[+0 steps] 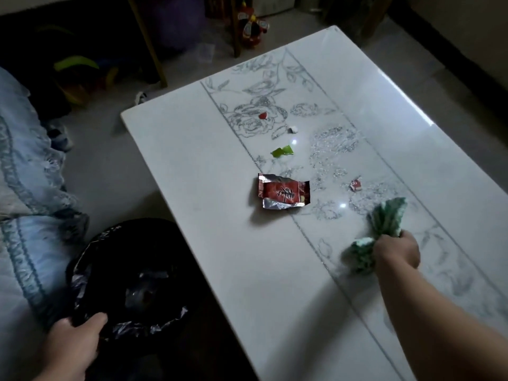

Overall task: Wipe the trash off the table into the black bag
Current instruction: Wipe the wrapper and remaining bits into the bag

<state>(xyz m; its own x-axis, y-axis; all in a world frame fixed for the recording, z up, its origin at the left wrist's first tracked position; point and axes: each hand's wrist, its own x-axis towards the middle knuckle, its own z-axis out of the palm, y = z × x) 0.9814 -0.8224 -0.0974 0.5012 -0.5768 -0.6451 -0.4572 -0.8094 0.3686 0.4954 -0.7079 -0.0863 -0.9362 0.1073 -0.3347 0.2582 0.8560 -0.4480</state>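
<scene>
A white glossy table (pixel 209 188) with a silver flower pattern carries scattered trash: a torn red foil wrapper (pixel 283 194) near the middle, a green scrap (pixel 282 152), a small red scrap (pixel 263 115), a white bit (pixel 293 129) and a small red-white piece (pixel 355 185). My right hand (pixel 395 250) is shut on a bunched green-and-white cloth (pixel 384 224) resting on the table, right of the wrapper. My left hand (pixel 72 345) grips the near rim of the black bag (pixel 129 279), which is open beside the table's left edge, below its level.
A light blue lace-trimmed cover (pixel 24 188) lies at the left. Toys (pixel 251 26), wooden legs (pixel 149 42) and other clutter sit on the pale floor beyond the table's far end.
</scene>
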